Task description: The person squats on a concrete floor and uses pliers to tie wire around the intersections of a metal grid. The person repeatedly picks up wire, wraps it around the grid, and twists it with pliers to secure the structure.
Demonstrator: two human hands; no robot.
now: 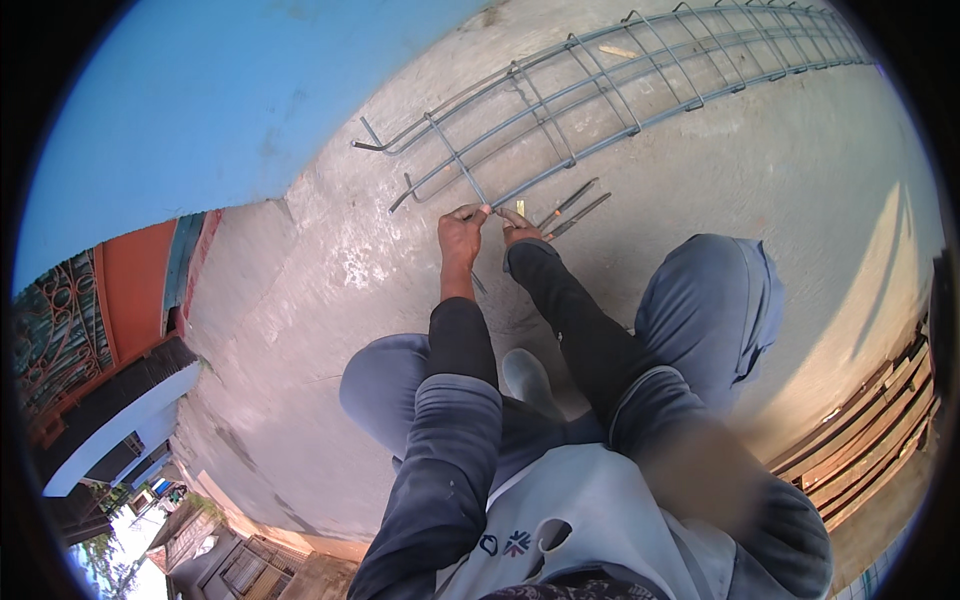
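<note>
A long steel rebar cage (543, 103) lies on the concrete, its near corner at my hands. My left hand (461, 238) is closed, thumb and fingers pinched at the corner where a stirrup meets the long bar. Thin dark strands (479, 284) show beside its wrist; I cannot tell whether the hand holds them. Close on its right, my right hand (520, 232) is closed too, fingertips by the same joint. A pair of pincers (578, 210) sticks out from this hand, two dark arms spread away to the upper right. Any tie wire between the fingertips is too small to make out.
A blue wall (230, 110) rises beyond the cage at the upper left. Wooden slats (870, 420) stand at the lower right. My bent knees (700, 300) flank my arms, and a grey boot (530, 382) is between them. An orange panel (140, 285) stands far left.
</note>
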